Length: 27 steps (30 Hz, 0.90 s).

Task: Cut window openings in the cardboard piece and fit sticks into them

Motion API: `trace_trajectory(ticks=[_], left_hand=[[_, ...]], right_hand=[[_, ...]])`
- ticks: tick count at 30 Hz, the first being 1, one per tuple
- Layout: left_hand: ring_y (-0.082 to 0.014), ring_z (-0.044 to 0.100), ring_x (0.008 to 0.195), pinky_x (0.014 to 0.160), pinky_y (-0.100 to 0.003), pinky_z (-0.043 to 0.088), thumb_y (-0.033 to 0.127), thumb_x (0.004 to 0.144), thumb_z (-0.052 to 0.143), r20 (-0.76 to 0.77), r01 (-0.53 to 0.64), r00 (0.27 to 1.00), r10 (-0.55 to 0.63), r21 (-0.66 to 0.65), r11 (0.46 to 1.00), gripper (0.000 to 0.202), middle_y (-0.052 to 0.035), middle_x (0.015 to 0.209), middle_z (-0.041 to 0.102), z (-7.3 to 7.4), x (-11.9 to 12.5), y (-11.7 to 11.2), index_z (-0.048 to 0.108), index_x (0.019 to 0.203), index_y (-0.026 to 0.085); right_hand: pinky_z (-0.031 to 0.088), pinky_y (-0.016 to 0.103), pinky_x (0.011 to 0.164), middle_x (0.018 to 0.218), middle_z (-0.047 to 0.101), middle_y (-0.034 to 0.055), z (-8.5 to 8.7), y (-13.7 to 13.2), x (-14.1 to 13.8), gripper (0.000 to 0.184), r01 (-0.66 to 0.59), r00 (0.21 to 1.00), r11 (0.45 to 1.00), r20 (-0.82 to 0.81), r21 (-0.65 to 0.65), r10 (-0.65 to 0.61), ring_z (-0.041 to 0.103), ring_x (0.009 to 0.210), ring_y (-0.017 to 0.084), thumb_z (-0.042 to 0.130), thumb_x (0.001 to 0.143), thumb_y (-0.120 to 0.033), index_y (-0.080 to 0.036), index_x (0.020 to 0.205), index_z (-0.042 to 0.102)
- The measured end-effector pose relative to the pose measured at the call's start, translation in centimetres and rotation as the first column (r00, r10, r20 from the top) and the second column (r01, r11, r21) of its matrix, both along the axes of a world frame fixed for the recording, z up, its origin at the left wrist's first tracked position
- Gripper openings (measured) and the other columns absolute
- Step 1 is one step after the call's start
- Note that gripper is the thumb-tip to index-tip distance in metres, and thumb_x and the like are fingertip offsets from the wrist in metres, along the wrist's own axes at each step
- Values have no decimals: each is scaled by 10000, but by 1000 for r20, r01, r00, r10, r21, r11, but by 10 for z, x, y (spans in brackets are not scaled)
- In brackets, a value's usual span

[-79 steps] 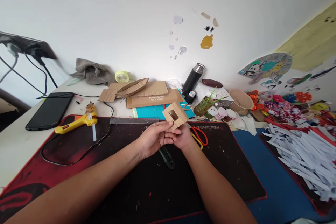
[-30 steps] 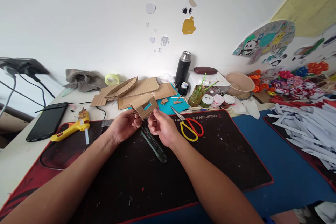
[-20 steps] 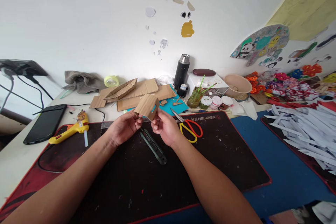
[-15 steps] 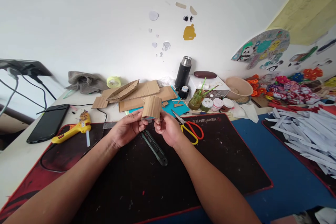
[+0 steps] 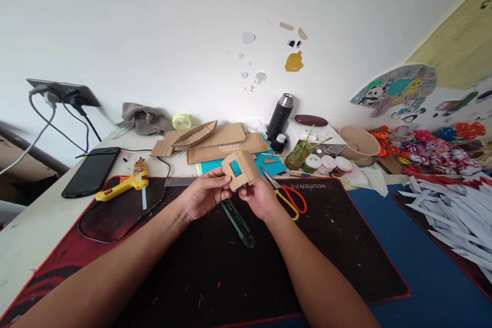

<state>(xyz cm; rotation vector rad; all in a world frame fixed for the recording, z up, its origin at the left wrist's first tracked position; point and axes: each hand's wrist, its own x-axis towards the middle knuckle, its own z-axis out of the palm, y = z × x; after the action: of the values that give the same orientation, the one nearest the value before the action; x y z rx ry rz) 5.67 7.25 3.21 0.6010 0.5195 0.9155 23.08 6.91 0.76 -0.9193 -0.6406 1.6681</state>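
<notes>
Between my two hands is a small cardboard piece (image 5: pixel 250 168) with a curved, ribbed top and a flat side that has a rectangular hole cut through it. My left hand (image 5: pixel 207 192) pinches its left lower edge, thumb on the near face. My right hand (image 5: pixel 260 197) grips the lower right edge; some of its fingers are hidden behind the palm. Under the hands a dark green utility knife (image 5: pixel 240 225) lies on the black mat (image 5: pixel 184 261). Just right of my right hand are scissors (image 5: pixel 290 197) with red and yellow handles.
A yellow glue gun (image 5: pixel 123 187) and black phone (image 5: pixel 90 171) lie at the left. Behind are a cardboard boat shape (image 5: pixel 196 134), cardboard sheets (image 5: pixel 230 148), a black thermos (image 5: pixel 280 115) and paint jars (image 5: pixel 311 163). White paper strips (image 5: pixel 453 215) pile up at right.
The cardboard piece has been turned, so its side with the rectangular hole now shows. The view has shifted left, and both hands still hold the piece.
</notes>
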Motion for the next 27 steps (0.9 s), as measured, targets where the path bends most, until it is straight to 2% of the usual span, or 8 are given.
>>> trace_trajectory(ticks=[6, 13, 15, 18, 21, 27], left_hand=[[-149, 746, 675, 569, -188, 614, 79, 728, 940, -15, -8, 1000, 8, -12, 1000, 267, -85, 840, 796, 0, 3, -1, 805, 958, 92], [-129, 738, 671, 568, -175, 609, 23, 783, 868, -37, -79, 996, 76, -80, 994, 183, -54, 824, 784, -5, 2, 3, 778, 909, 120], [-127, 737, 664, 579, -180, 613, 13, 798, 852, -53, -102, 994, 97, -109, 989, 180, -46, 804, 774, -8, 1, 5, 774, 924, 114], [-134, 737, 661, 579, -187, 612, -1, 816, 825, -71, -132, 990, 123, -139, 982, 208, -62, 804, 770, -11, -1, 8, 772, 997, 86], [-136, 723, 649, 570, -194, 605, -21, 825, 786, -77, -160, 986, 151, -145, 976, 254, -84, 826, 768, -10, -2, 10, 760, 1062, 65], [-118, 655, 591, 510, -178, 552, -38, 802, 716, -85, -217, 975, 208, -118, 969, 290, -46, 788, 710, -6, -4, 14, 722, 1042, 125]], right_hand=[[275, 230, 445, 604, 604, -9, 0, -1, -3, 154, 30, 996, 999, 83, 27, -33, 463, 487, 115, 652, 608, -252, -211, 756, 637], [283, 221, 435, 594, 558, -51, 1, 1, 2, 188, 131, 977, 988, 161, 79, -142, 453, 478, 99, 648, 578, -230, -222, 759, 602], [284, 220, 429, 606, 565, -51, 1, 1, 3, 173, 139, 971, 986, 181, 89, -153, 450, 470, 94, 674, 608, -243, -222, 764, 602], [286, 220, 420, 600, 556, -50, 1, 1, 3, 189, 130, 967, 986, 208, 105, -149, 457, 461, 94, 744, 696, -329, -220, 746, 597], [284, 222, 410, 565, 537, -50, 1, 1, 1, 311, 99, 965, 988, 231, 122, -125, 461, 450, 98, 799, 753, -445, -219, 717, 589], [297, 220, 395, 611, 581, -36, -1, 0, 0, 473, 13, 963, 989, 264, 144, -51, 484, 455, 93, 853, 773, -606, -208, 736, 602]])
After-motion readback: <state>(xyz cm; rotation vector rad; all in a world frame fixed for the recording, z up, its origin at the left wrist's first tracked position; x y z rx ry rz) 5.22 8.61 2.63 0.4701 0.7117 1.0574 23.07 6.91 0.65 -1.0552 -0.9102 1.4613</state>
